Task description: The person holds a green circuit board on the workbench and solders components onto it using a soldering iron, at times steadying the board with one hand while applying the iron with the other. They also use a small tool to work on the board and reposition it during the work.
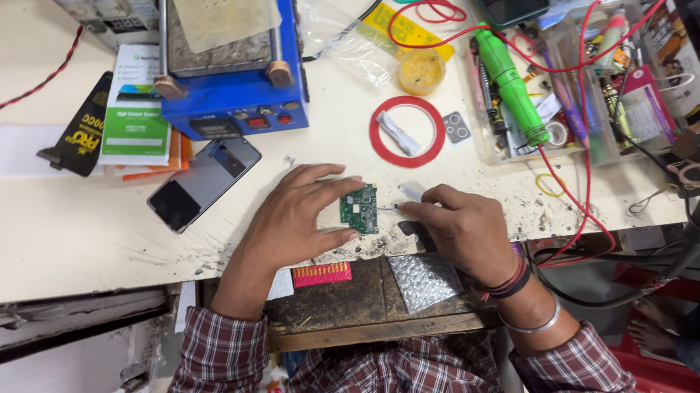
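While I look down over the tabletop (52,225), the clear plastic tray (484,152) at the far right catches my eye first: it holds a green rotary tool (512,86), pens, small tools and packets, all crowded together with a red wire (572,68) looping over them. Just left of it stands a small round yellow tub (421,70), and nearer to me lies a red tape ring (406,131) with a scrap of white inside it.

My left hand (295,217) rests palm down at the tabletop's near edge, fingers spread, thumb and fingertips pressed against the sides of a small green circuit board (360,207) to pin it flat. My right hand (463,229) is curled into a pinch just right of the board, clamped on a thin metal tool (390,209) whose tip touches the board's right edge. A dark phone (203,182) lies to the left, beside a blue machine (234,90).
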Tool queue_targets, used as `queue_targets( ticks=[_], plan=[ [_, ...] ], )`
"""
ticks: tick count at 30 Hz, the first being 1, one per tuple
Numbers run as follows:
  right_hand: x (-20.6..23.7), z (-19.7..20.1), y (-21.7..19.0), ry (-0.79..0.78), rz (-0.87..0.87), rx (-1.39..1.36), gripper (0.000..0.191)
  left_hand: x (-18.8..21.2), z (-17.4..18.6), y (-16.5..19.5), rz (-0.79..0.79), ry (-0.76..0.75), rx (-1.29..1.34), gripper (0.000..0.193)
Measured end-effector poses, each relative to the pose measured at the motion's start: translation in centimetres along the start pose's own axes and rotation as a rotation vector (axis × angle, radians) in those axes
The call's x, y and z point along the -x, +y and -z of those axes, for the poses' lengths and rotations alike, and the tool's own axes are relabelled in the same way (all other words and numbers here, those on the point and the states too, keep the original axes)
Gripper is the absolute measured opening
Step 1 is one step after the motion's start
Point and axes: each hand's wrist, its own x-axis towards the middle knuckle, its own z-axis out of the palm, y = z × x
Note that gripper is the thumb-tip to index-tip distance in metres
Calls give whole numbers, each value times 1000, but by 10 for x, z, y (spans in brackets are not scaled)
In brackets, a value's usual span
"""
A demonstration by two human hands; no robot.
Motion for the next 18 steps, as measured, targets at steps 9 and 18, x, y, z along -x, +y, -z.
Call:
queue_targets(
  ticks=[9, 18],
  plan=[
    [0, -1, 0, -6, -13, -31, 38, 2, 2, 0, 25, -26, -32, 74],
    [0, -2, 0, 15, -2, -3, 33, 5, -3, 8, 70, -70, -86, 74]
  ],
)
